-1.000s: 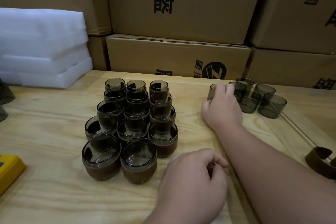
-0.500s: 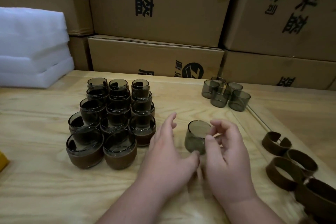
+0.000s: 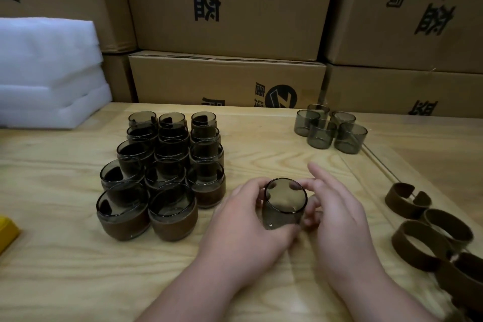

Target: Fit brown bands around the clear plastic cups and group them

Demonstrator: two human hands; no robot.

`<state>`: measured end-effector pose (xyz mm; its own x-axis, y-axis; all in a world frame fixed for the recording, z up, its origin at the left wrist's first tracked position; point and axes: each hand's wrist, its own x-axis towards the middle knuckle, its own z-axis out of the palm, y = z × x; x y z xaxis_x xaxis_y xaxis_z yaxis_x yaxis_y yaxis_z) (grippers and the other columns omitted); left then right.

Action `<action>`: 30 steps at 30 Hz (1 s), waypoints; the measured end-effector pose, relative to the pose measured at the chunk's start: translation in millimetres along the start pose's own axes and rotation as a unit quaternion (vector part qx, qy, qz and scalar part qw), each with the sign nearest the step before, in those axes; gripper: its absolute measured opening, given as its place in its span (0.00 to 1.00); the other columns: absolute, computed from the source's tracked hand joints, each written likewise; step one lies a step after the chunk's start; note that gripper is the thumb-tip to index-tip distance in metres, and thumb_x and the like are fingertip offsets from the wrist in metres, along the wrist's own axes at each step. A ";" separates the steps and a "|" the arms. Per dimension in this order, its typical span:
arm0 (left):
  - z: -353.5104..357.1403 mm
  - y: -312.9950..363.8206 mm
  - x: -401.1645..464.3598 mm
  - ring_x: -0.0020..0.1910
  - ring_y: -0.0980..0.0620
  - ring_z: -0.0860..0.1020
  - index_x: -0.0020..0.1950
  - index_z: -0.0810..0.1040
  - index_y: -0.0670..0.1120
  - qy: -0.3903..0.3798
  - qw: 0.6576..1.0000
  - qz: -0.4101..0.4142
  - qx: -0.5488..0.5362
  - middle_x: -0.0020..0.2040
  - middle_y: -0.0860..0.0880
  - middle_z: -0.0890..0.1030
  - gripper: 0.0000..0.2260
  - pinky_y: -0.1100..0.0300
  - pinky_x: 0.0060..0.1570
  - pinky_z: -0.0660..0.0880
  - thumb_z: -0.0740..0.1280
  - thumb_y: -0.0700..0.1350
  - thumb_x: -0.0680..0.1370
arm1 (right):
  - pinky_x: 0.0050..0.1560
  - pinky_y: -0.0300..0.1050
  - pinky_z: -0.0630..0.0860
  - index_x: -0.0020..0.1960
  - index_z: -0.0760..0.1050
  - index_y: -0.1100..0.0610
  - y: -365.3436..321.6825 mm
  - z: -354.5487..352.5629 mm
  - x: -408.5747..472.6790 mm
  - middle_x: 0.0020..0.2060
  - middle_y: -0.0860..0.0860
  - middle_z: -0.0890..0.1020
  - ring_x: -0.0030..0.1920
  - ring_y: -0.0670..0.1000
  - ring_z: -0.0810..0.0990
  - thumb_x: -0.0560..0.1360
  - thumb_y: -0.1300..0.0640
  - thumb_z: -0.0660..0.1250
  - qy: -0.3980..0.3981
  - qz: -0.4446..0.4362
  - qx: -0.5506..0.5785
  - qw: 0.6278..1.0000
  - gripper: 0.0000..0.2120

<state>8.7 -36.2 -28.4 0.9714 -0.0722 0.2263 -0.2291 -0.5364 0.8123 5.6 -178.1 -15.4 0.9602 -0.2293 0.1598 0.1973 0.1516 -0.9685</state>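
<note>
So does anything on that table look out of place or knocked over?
Nothing stands out. The banded cups stand upright in a tidy block, the bare cups cluster upright at the back right, and loose brown bands lie along the right edge.

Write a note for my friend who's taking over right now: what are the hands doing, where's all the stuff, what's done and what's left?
Left hand: grips the bare cup from its left side.
Right hand: fingers loosely spread beside the cup; whether they touch it is unclear.
Done: banded cups grouped in rows on the table's left.
Waiting: five plain cups clustered at the back right; loose brown bands along the right edge.
Left to do: band the held cup, add it to the group, then do the five plain ones.
</note>
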 end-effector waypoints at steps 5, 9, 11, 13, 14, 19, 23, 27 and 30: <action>0.2 -1.2 -0.1 0.54 0.69 0.79 0.63 0.73 0.66 0.027 0.997 -0.005 -0.074 0.56 0.69 0.81 0.30 0.73 0.54 0.73 0.81 0.53 0.65 | 0.49 0.38 0.78 0.61 0.81 0.51 6.6 -1.8 5.2 0.52 0.46 0.87 0.54 0.46 0.85 0.72 0.51 0.65 -0.073 -0.020 -0.031 0.997 0.19; -3.1 2.1 -0.4 0.53 0.63 0.83 0.66 0.73 0.65 0.026 0.994 -0.016 -0.101 0.59 0.66 0.82 0.29 0.56 0.58 0.79 0.78 0.52 0.68 | 0.51 0.32 0.77 0.60 0.80 0.49 7.4 2.1 3.1 0.52 0.45 0.87 0.55 0.45 0.85 0.70 0.60 0.64 -0.164 -0.048 -0.073 0.983 0.19; -3.0 1.7 -0.3 0.52 0.62 0.83 0.66 0.72 0.65 0.024 0.995 -0.014 -0.098 0.59 0.66 0.82 0.28 0.55 0.57 0.79 0.78 0.49 0.70 | 0.52 0.33 0.77 0.60 0.80 0.49 8.7 2.3 3.5 0.53 0.45 0.87 0.55 0.45 0.85 0.70 0.61 0.64 -0.176 -0.053 -0.070 0.980 0.21; -2.6 1.9 -0.7 0.50 0.61 0.83 0.67 0.72 0.65 0.024 0.995 -0.012 -0.097 0.58 0.66 0.82 0.29 0.55 0.56 0.80 0.78 0.50 0.70 | 0.51 0.33 0.78 0.61 0.80 0.51 8.5 2.0 3.8 0.52 0.46 0.87 0.54 0.45 0.85 0.70 0.62 0.63 -0.180 -0.055 -0.065 0.980 0.21; -2.6 2.5 -0.9 0.50 0.61 0.83 0.67 0.72 0.65 0.024 0.995 -0.012 -0.098 0.58 0.66 0.82 0.29 0.55 0.56 0.80 0.77 0.51 0.69 | 0.51 0.34 0.78 0.60 0.80 0.51 8.4 2.3 4.2 0.52 0.46 0.87 0.53 0.46 0.85 0.69 0.63 0.63 -0.181 -0.055 -0.063 0.980 0.22; -4.3 5.6 -2.0 0.49 0.59 0.84 0.64 0.75 0.67 0.015 0.995 0.009 -0.101 0.56 0.63 0.83 0.26 0.56 0.54 0.80 0.76 0.48 0.70 | 0.48 0.33 0.78 0.57 0.82 0.51 7.4 2.3 5.0 0.50 0.47 0.88 0.51 0.45 0.86 0.68 0.64 0.61 -0.181 -0.055 -0.055 0.980 0.22; -4.5 5.5 -2.4 0.50 0.58 0.84 0.64 0.75 0.66 0.018 0.994 0.009 -0.107 0.57 0.62 0.83 0.27 0.52 0.57 0.81 0.77 0.47 0.70 | 0.48 0.31 0.77 0.53 0.85 0.43 3.5 5.2 3.8 0.49 0.46 0.88 0.50 0.43 0.85 0.68 0.65 0.60 -0.183 -0.060 -0.045 0.980 0.25; -5.0 5.5 -3.2 0.51 0.59 0.84 0.64 0.75 0.67 0.014 0.994 0.011 -0.107 0.56 0.63 0.84 0.27 0.52 0.57 0.81 0.77 0.46 0.71 | 0.48 0.32 0.78 0.55 0.84 0.48 4.6 3.8 4.0 0.50 0.46 0.88 0.51 0.44 0.85 0.66 0.66 0.60 -0.182 -0.058 -0.051 0.980 0.24; -4.6 5.1 -2.5 0.53 0.60 0.84 0.65 0.75 0.65 0.008 0.994 0.017 -0.104 0.57 0.63 0.84 0.27 0.55 0.57 0.80 0.76 0.42 0.71 | 0.51 0.35 0.78 0.60 0.80 0.51 5.9 0.9 3.7 0.52 0.46 0.87 0.54 0.45 0.85 0.66 0.64 0.61 -0.183 -0.046 -0.070 0.980 0.25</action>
<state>4.9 -34.9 -22.3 0.9621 -0.0739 0.2625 -0.2715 -0.3478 0.8974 10.6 -177.1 -20.3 0.9513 0.1273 0.2809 0.2822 0.0081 -0.9593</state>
